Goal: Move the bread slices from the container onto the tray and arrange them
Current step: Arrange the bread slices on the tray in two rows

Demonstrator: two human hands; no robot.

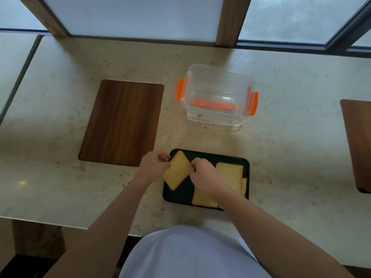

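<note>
A black tray [208, 156] lies on the counter in front of me. A toasted bread slice [177, 170] sits tilted over the tray's left end. My left hand [154, 164] pinches its left corner and my right hand [204, 173] grips its right edge. A second bread slice [230, 173] lies flat at the tray's right side, with the thin edge of a further slice [244, 185] beside it. A third slice [202, 198] lies near the front edge, partly under my right wrist. The clear plastic container [218, 95] with orange clips stands behind the tray and looks empty.
A dark wooden board [122, 123] is set into the marble counter to the left of the container. Another wooden board [359, 143] shows at the right edge. Frosted window panels and wooden posts run along the counter's back.
</note>
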